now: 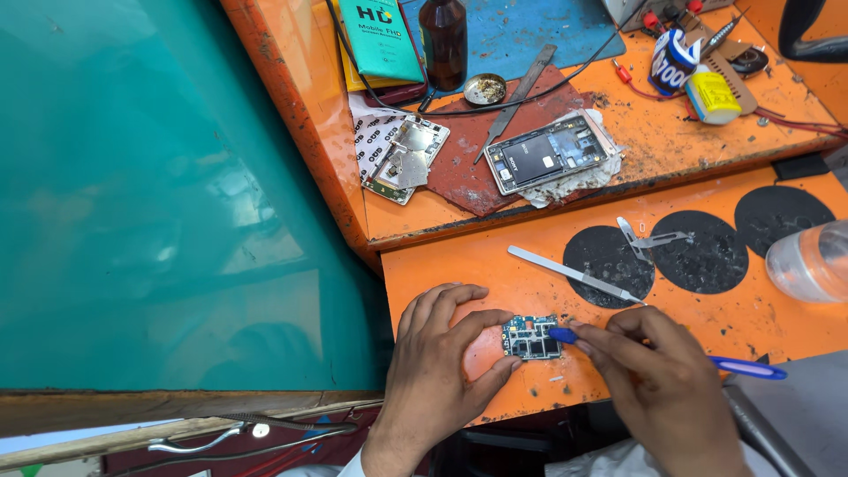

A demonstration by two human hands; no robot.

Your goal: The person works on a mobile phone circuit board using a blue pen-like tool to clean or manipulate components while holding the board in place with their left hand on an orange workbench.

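- Left hand (437, 371): rests on the orange workbench (459, 261), fingers curled; thumb and fingertips pinch the left edge of the small circuit board (532, 337) and steady it flat on the surface.
- Right hand (658, 375): fingers closed around a blue-handled tool (742, 366) (possibly a brush or pen-type pick; the working end is too small to identify). The blue tip meets the board's right edge.
- Just beyond the hands: flat metal spudger (572, 273), lying diagonally, its end over a black round pad (609, 259).
- Metal tweezers (649, 238), between two black pads.
- Right edge: clear plastic bottle (811, 261), lying on its side.
- Upper shelf: opened phone (552, 152) on a dark red mat (473, 163); metal shield plate (408, 155) to its left.
- Farthest: brown glass bottle (443, 40), upright.
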